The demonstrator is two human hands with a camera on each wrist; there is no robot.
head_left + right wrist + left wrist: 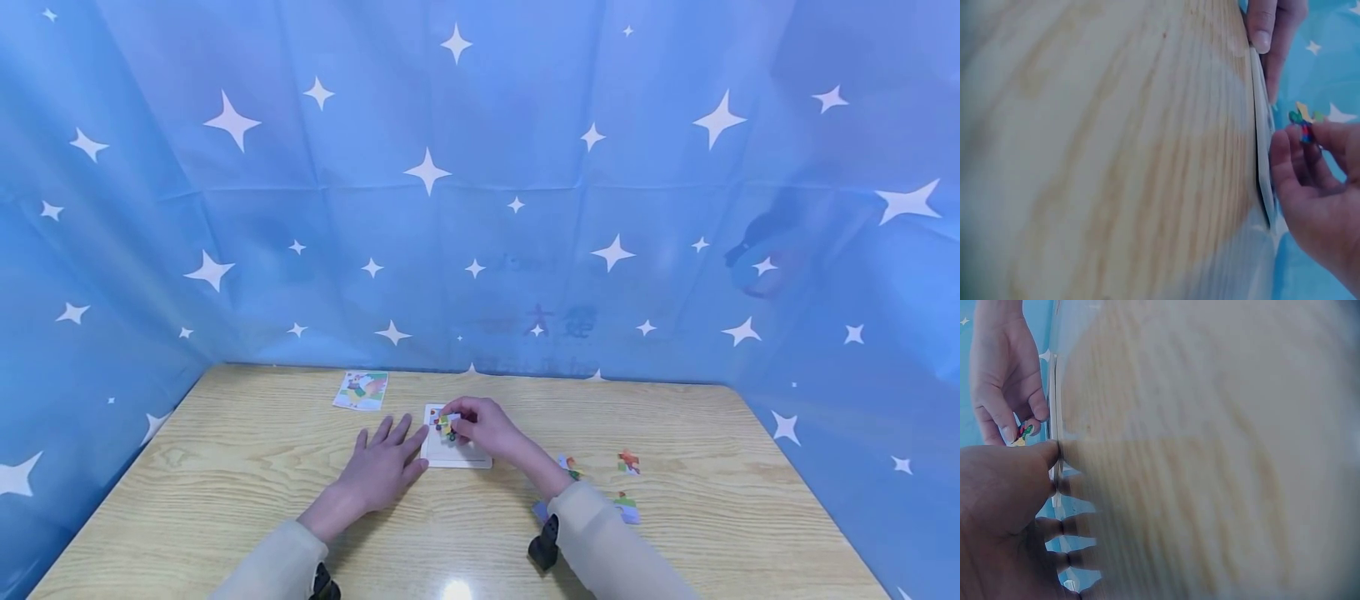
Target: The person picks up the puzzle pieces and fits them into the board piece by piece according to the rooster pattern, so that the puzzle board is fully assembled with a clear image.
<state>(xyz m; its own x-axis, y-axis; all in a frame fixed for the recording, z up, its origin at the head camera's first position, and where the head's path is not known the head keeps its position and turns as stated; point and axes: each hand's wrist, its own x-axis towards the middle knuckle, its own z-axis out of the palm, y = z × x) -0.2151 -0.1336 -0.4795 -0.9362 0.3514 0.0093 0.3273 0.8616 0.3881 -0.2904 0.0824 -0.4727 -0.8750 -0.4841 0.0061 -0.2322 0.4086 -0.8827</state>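
Observation:
My right hand pinches a small, colourful jigsaw piece between thumb and fingers, over the upper left part of a white puzzle tray. In the right wrist view the pinched piece shows green, yellow, red and blue, and it is held up above the thin tray. Another bit of coloured puzzle shows at the tray's top left corner, partly covered by the fingers. My left hand lies spread on the table, with its thumb and forefinger at the tray's left edge.
A square picture card lies at the back left of the wooden table. Several loose jigsaw pieces lie to the right, among them an orange one and a green and purple one. My right forearm partly covers others. A blue starry curtain hangs behind.

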